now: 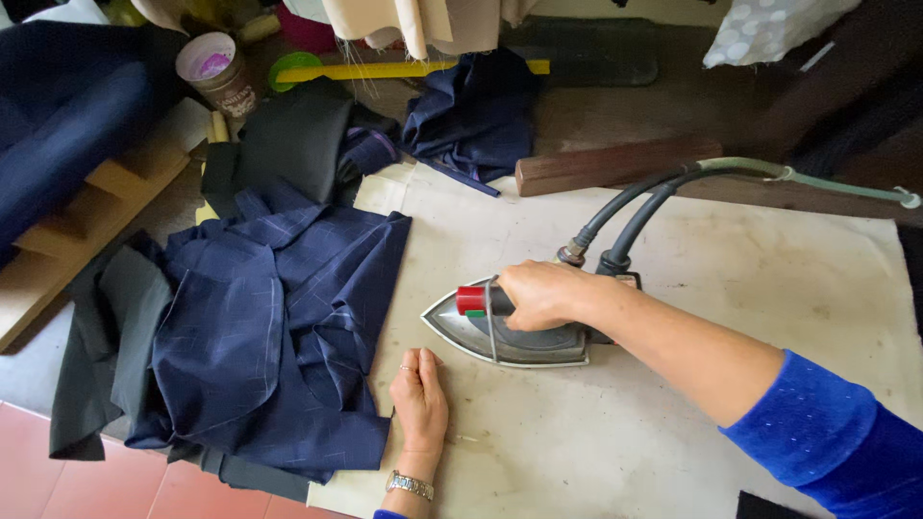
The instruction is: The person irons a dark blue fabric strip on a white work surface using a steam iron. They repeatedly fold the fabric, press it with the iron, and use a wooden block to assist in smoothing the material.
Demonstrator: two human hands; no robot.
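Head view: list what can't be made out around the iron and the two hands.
- Iron: its handle is hidden under the right hand.
- Hoses: far end cut off by the right edge.
- Navy cloth: its folds hide the garment's shape.
- Left hand: palm down on the pad, underside unseen.

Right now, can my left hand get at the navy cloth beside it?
Probably yes: the left hand lies flat on the pale pad, right beside the navy cloth, with nothing between them.
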